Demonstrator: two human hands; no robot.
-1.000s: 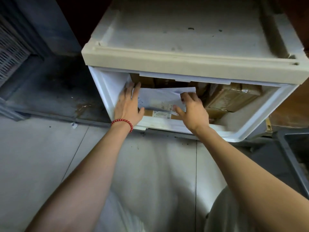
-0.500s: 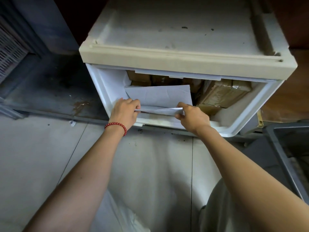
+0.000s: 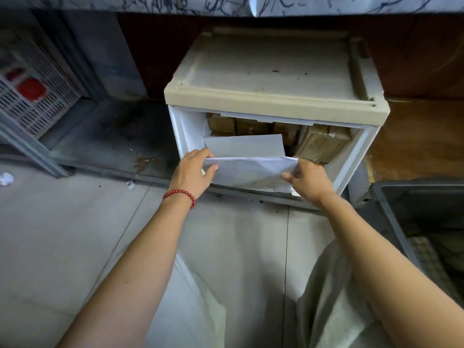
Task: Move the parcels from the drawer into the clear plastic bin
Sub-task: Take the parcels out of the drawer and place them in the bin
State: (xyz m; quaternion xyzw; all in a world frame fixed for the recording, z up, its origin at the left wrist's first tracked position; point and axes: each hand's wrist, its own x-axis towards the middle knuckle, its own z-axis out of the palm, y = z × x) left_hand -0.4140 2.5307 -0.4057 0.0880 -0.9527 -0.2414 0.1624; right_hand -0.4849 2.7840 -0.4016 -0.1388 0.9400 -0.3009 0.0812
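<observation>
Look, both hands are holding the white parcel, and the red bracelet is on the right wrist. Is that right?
Not quite. The left hand and right hand do hold the white parcel, but the head view shows the red bracelet on the left wrist, not the right.

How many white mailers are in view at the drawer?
2. The first mailer is held at the drawer front, left hand and right hand pinching its ends; the second mailer lies behind it inside. More may hide among the brown parcels.
</observation>
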